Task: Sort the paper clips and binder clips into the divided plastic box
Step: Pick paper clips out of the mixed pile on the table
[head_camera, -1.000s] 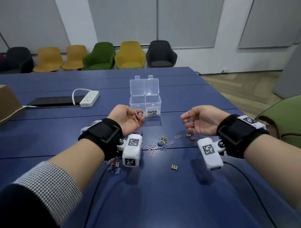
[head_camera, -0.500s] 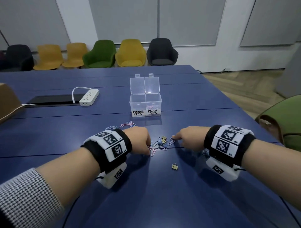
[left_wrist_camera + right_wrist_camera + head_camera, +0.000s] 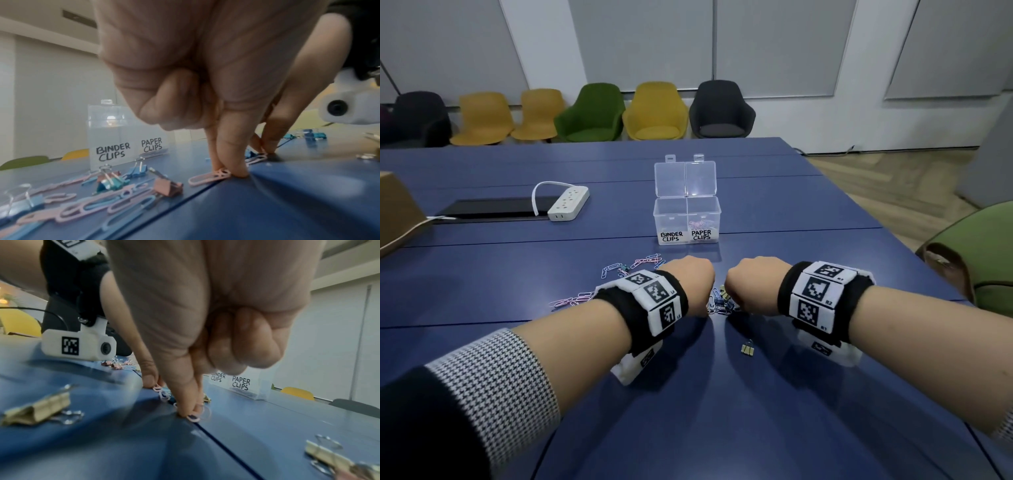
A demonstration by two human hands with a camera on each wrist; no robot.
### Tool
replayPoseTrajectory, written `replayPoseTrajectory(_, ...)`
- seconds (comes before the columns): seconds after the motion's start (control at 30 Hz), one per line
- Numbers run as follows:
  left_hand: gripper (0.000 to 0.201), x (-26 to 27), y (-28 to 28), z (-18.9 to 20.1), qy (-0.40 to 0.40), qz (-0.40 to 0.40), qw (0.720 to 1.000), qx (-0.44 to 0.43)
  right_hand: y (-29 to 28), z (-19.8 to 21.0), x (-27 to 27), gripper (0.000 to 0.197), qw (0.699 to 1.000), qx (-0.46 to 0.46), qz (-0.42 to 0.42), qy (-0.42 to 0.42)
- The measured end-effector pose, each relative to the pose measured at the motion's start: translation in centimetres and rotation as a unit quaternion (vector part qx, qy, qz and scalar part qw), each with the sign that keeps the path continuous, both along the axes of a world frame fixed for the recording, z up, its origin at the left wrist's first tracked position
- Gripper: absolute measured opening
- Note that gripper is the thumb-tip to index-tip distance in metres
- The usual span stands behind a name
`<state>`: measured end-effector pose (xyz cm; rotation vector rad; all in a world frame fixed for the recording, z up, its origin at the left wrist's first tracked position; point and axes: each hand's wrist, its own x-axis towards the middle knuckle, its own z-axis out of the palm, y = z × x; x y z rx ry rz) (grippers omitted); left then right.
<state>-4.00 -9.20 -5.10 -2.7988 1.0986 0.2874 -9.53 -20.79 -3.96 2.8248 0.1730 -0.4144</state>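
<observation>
Clips lie scattered on the table, near the box. Your left hand pinches a pink clip against the tabletop; your right hand pinches another just beside it.

Blue table fills the lower frame. White power strip left of centre, its cord looping over a black panel. Brown cardboard box at left edge. Row of chairs along the far wall: black, yellow, green. Green chair at right edge.
</observation>
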Motion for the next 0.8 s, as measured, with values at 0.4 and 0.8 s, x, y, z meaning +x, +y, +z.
replayPoseTrajectory(0.4, 0.026, 0.7, -0.2, -0.1, 0.036, -0.006, 0.997, 0.066, -1.3, -0.3, 2.2, 0.011, 0.989, 0.112, -0.065, 0.068)
replayPoseTrajectory(0.8, 0.031, 0.0, 0.0, -0.2, 0.028, 0.009, 0.996, 0.079, -0.4, -0.7, 1.8, 0.027, 0.992, 0.067, -0.075, 0.078)
